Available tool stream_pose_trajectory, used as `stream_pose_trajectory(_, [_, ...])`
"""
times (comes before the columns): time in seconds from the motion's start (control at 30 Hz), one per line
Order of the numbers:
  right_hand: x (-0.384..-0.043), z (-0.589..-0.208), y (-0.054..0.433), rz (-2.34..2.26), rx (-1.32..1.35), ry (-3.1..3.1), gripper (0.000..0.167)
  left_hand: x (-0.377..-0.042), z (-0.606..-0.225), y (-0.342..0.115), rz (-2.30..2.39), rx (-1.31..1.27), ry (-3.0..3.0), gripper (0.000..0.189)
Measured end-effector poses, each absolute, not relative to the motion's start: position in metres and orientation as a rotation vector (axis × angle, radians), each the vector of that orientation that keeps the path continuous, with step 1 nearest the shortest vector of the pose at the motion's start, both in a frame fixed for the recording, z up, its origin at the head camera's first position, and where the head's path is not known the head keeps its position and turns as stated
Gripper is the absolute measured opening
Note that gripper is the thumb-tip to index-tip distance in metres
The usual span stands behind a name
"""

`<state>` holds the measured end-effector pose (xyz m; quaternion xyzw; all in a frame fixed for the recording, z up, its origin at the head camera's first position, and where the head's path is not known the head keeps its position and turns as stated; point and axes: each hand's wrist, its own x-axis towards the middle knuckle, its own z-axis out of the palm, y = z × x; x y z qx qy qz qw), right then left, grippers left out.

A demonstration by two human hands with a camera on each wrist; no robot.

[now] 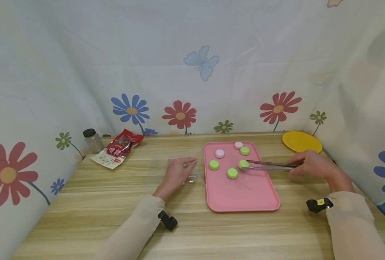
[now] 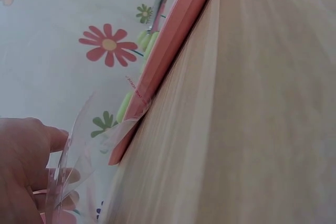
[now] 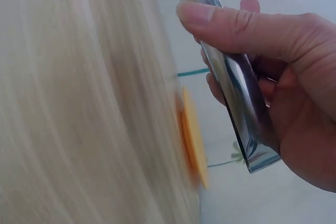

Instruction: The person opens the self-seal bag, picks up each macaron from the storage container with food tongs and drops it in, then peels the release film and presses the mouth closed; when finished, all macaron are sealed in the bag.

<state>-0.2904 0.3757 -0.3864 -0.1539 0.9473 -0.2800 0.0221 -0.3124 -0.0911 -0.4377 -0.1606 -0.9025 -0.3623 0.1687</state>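
Note:
My right hand (image 1: 312, 167) grips a pair of metal tongs (image 3: 239, 90), thumb on one arm and fingers round the other side. The tong tips reach over a pink tray (image 1: 244, 200) and lie on either side of a green macaron (image 1: 243, 164); whether they squeeze it I cannot tell. Other green macarons and two pale pink macarons (image 1: 219, 154) sit on the tray. Left of the tray, my left hand (image 1: 176, 173) holds the edge of a clear plastic bag (image 2: 79, 156) between thumb and fingers. The bag's film reaches the tray's side in the left wrist view.
A yellow plate (image 1: 301, 142) lies at the back right, beyond my right hand. At the back left stand a black-lidded jar (image 1: 93, 141) and a red and white snack packet (image 1: 117, 148). Patterned cloth (image 1: 166, 72) hangs behind and beside the wooden table (image 1: 192, 238).

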Motion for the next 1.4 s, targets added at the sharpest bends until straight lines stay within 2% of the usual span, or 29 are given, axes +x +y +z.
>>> stream_pose_trajectory(0.3, [-0.291, -0.37, 0.319, -0.821, -0.759, 3.013, 0.03, -0.312, -0.438, -0.093, -1.036, -0.443, -2.588, 0.028])
stream_pose_trajectory(0.63, [-0.285, -0.362, 0.259, -0.77, -0.769, 2.962, 0.031, -0.313, -0.436, -0.093, -1.059, -0.498, -2.556, 0.025])
stream_pose_trajectory(1.03, [-0.279, -0.361, 0.228, -0.701, -0.891, 2.986, 0.035, -0.311, -0.436, -0.093, -1.081, -0.519, -2.55, 0.026])
stream_pose_trajectory(1.4, [-0.282, -0.359, 0.207, -0.593, -0.895, 2.979, 0.033, -0.31, -0.434, -0.091, -1.105, -0.554, -2.542, 0.026])
